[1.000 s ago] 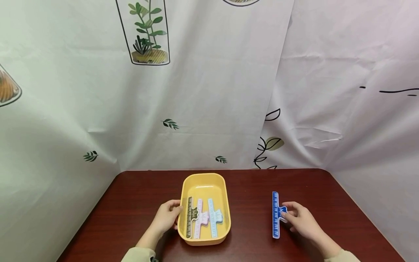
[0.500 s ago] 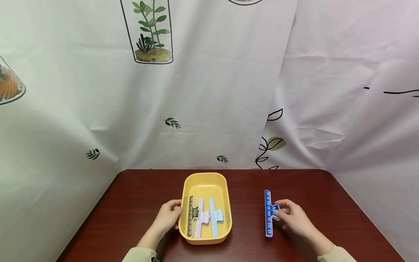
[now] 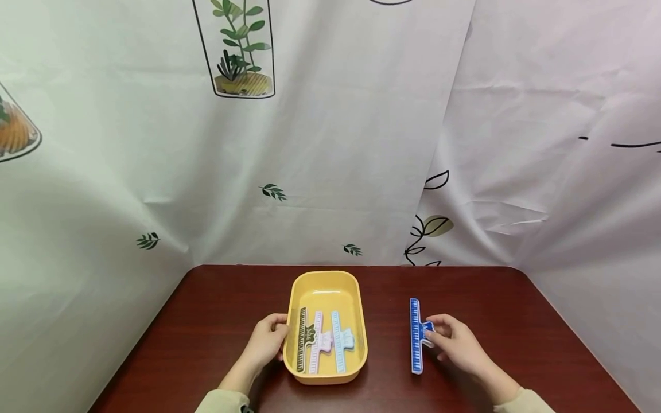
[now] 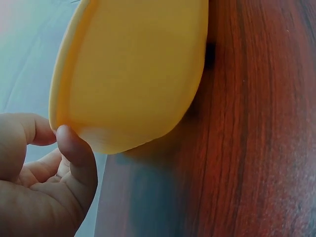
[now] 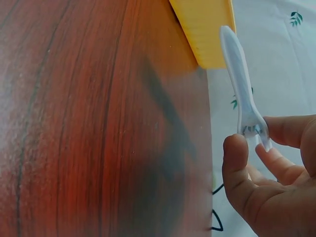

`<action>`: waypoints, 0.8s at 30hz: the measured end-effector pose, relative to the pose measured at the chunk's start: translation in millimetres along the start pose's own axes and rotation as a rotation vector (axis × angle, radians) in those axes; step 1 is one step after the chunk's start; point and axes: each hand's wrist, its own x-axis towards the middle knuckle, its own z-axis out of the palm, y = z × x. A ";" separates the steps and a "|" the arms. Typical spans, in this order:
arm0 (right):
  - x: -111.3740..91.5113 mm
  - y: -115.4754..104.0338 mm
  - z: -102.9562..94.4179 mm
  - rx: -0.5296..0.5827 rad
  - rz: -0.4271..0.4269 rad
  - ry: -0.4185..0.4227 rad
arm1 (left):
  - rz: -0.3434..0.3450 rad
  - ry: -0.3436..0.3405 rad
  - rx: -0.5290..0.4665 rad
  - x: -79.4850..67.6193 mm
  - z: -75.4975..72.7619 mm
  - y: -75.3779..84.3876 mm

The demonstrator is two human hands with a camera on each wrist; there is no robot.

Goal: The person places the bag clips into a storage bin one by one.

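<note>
My left hand (image 3: 265, 343) pinches the left rim of a yellow tray (image 3: 325, 275); the left wrist view shows thumb and finger on its edge. Inside the tray lie a black clip (image 3: 302, 344), a pink clip (image 3: 316, 350) and a light blue clip (image 3: 338, 347), each with a long bar printed like piano keys. To the right of the tray, my right hand (image 3: 459, 347) pinches the handle of a dark blue clip (image 3: 416, 338) of the same kind. In the right wrist view this clip (image 5: 238, 74) is seen edge-on, above the table with its shadow below.
Everything is over a dark red-brown wooden table (image 3: 232, 292) with rounded back corners. White printed fabric (image 3: 330, 143) hangs behind it and along both sides.
My right hand has carried the dark blue clip leftward, nearer the tray. The left hand keeps its hold on the tray rim; the head view has shifted slightly.
</note>
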 end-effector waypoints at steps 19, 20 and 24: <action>5.1 -15.5 12.5 0.046 -0.083 -0.038 | 0.011 0.001 -0.012 1.4 5.2 0.0; 5.7 -16.8 13.5 0.047 -0.088 -0.042 | 0.011 0.002 -0.011 1.4 5.2 -0.3; 8.3 -22.2 18.1 0.052 -0.105 -0.058 | 0.010 0.002 -0.019 1.8 6.1 -1.3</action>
